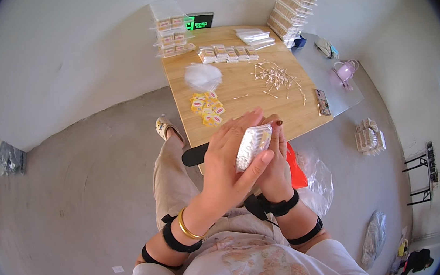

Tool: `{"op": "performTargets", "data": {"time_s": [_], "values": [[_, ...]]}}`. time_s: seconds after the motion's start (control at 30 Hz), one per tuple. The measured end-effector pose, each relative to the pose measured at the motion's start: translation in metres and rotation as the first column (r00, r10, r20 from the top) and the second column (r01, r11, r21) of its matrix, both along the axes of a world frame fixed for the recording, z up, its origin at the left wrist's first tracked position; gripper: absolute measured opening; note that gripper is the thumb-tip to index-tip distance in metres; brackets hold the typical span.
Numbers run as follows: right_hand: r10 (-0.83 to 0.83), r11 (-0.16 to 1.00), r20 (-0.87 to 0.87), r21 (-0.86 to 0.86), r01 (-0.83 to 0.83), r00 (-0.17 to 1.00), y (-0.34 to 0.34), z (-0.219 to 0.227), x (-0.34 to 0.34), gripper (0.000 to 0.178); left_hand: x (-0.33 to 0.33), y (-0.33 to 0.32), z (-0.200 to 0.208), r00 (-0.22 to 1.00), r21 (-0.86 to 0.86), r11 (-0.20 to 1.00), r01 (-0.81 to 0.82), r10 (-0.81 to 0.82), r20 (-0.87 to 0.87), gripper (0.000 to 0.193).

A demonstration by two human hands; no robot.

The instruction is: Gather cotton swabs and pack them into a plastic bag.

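Both my hands are raised over the near edge of the wooden table, around a see-through pack of cotton swabs [252,147]. The white cotton tips show at its near end. My left hand [221,161] is wrapped along the pack's left side, with its thumb across the near end. From the right, my right hand [276,177] closes on the pack, its fingers partly hidden behind it. Beyond them on the table [250,120] lie scattered loose cotton swabs [278,76], a pile of yellow-and-white cards [207,109] and some round see-through plastic sheets [203,77].
A row of swab packs [227,54] and flat plastic bags [254,37] lie farther back. Stacked packs stand at the back left [171,29] and back right [292,14]. A phone [323,102] rests at the right edge. A red bag [295,168] hangs below.
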State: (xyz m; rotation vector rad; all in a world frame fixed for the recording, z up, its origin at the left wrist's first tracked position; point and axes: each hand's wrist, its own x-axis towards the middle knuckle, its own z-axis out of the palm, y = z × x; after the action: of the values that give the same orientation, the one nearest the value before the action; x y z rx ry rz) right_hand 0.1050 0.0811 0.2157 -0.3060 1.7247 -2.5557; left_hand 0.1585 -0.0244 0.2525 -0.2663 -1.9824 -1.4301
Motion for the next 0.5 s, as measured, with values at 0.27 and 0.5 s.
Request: {"op": "performTargets", "data": {"time_s": [0.27,0.5], "values": [[0.033,0.999,-0.039,0.024,-0.032,0.999,-0.006,0.0,0.014,0.035,0.007,-0.01,0.015,0.998,-0.23,0.972,-0.052,0.041,-0.052,0.051],[0.073,0.997,-0.02,0.014,-0.073,0.997,-0.006,-0.003,0.016,0.042,0.01,-0.008,0.019,0.985,-0.256,0.956,-0.141,0.109,-0.136,0.054]]}}
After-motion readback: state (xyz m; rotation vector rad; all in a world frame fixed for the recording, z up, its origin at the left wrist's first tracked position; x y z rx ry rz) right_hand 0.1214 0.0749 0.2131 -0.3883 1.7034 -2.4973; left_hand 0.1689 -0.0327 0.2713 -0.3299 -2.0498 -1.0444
